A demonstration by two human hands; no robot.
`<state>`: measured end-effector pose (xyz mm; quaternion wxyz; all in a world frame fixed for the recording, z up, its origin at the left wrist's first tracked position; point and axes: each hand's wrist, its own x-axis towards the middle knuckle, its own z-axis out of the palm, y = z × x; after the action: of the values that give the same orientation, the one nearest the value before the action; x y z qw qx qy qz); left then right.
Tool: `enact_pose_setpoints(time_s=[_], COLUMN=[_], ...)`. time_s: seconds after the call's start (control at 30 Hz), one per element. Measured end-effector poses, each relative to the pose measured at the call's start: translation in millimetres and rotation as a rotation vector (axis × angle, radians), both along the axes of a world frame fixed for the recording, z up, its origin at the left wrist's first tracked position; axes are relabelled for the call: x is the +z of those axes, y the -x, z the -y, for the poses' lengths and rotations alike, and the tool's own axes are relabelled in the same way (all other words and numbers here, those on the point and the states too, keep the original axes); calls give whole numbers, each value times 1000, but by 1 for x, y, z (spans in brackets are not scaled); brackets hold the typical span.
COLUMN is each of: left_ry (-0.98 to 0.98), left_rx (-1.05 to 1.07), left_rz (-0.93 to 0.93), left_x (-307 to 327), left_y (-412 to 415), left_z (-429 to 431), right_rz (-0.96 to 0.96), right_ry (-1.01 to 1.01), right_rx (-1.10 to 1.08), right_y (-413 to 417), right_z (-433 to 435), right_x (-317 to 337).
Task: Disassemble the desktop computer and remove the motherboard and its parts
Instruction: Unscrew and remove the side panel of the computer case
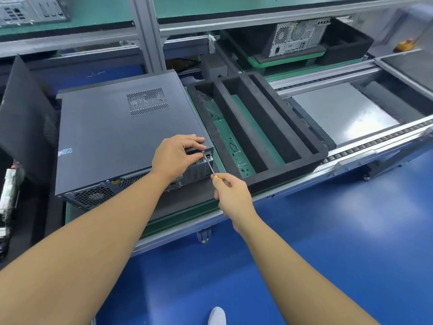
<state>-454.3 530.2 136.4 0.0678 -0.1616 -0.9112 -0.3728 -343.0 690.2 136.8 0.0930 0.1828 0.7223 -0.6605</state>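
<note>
- Your desktop computer lies on its side at centre left of the frame. Its dark vented cover faces up, and its rear panel of ports and fan grilles faces you.
- Your left hand grips the near right corner of that case, fingers curled over the top edge and thumb tucked below.
- Your right hand is closed around the yellow handle of a thin screwdriver, pinching it at the fingertips.
- The screwdriver shaft slants up and left. Its tip meets a small screw on the rear edge of the case, just beside your left fingertips (whether it sits fully in the screw head is too small to tell).
- Touching the right side of the case is a black foam tray with long slots. Green board shows in their bottoms.
- A dark side panel leans upright at the left edge of the frame.
- A second computer stands on foam in the upper right, well apart from yours.
- A roller conveyor rail runs along the right, above the blue floor.
- A light shoe shows at the bottom centre.
</note>
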Motion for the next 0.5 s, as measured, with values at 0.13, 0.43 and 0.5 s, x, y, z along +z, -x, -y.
enact_pose_setpoints(time_s=[0.13,0.43,0.5], left_ry=[13,51,47], left_rx=[-7,27,36], left_rz=[-9,-68,-74], left_x=[0,-1,-1], left_y=[-1,-2,-3], left_z=[1,-4,-5], right_rz=[-4,-2,-3], right_ry=[25,25,20], right_rx=[-12,-14,-15], right_y=[-3,1,1], right_z=[0,0,-1], right_x=[-1,2,2])
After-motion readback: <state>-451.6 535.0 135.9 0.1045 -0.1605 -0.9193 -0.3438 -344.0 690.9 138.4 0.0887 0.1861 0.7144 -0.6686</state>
